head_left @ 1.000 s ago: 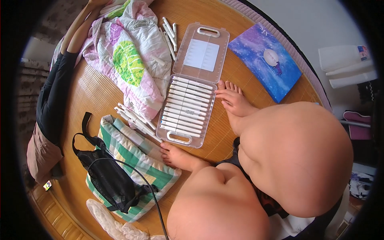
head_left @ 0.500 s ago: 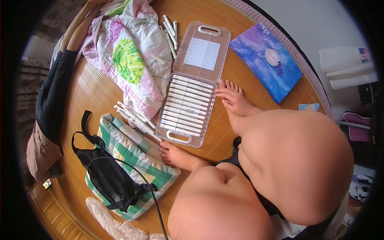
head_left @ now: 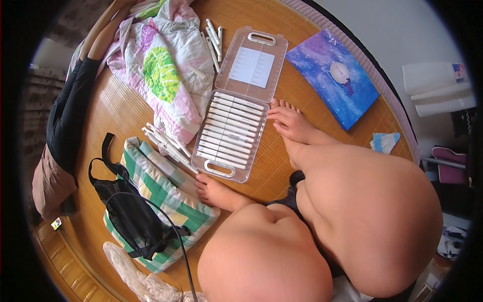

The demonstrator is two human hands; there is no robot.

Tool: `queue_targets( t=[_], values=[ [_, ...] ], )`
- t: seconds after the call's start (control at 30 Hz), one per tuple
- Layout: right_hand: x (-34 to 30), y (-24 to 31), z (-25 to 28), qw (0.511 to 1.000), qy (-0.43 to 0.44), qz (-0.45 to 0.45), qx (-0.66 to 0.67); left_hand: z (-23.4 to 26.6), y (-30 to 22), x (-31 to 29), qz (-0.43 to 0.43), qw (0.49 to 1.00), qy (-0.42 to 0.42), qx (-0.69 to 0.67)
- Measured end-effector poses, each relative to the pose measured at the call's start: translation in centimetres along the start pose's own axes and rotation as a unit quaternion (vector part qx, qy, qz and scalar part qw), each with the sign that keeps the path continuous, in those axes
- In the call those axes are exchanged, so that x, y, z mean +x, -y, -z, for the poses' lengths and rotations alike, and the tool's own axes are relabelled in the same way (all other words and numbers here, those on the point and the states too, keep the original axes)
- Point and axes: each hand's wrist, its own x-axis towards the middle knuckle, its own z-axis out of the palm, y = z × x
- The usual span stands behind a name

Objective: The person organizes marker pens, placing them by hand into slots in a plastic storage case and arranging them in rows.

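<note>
My right hand [head_left: 288, 124] rests on top of my right foot, its fingers stretched out to the left with a gap between them and nothing in them. The fingertips lie close to the right edge of a clear plastic marker case [head_left: 255, 163]. A row of white markers [head_left: 229, 128] fills its base; the transparent lid [head_left: 239, 43] is folded back, with a white sheet [head_left: 251, 68] in it. More white markers lie loose to the lower left [head_left: 168, 146] of the case and beside the lid [head_left: 215, 40]. My left hand is out of sight.
A blue-purple box [head_left: 334, 80] lies right of the case, a torn blue-white scrap [head_left: 385, 143] below it. Left are a crumpled patterned blanket [head_left: 161, 75] and a folded green checked quilt [head_left: 191, 216] under a black mesh bag [head_left: 133, 216] with a cable. Another person's legs [head_left: 75, 105] stretch along the left.
The whole view has shifted slightly, so most things sit a little further left. My right hand stays on the foot, and the case and markers keep their arrangement.
</note>
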Motion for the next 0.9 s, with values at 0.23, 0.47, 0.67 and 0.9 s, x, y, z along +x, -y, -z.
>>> queue_targets(
  t=[0.23, 0.47, 0.67, 0.9],
  values=[
    [2.8, 2.1, 0.0, 0.993, 0.044, 0.059, -0.094, 2.6, -1.4, 0.4, -0.083, 0.988, -0.11, 0.074],
    [4.0, 2.8, -2.3, 0.982, 0.127, 0.078, -0.119, 6.4, -0.7, 2.3, -0.187, 0.873, -0.305, 0.33],
    [3.8, 4.0, -2.9, 0.98, 0.105, 0.106, -0.132, -4.2, 7.3, 1.0, 0.03, 0.988, 0.03, 0.149],
    [3.8, 3.7, -2.7, 0.976, 0.109, 0.097, -0.163, -10.4, 9.1, -1.0, 0.029, 0.975, 0.171, 0.141]
  ],
)
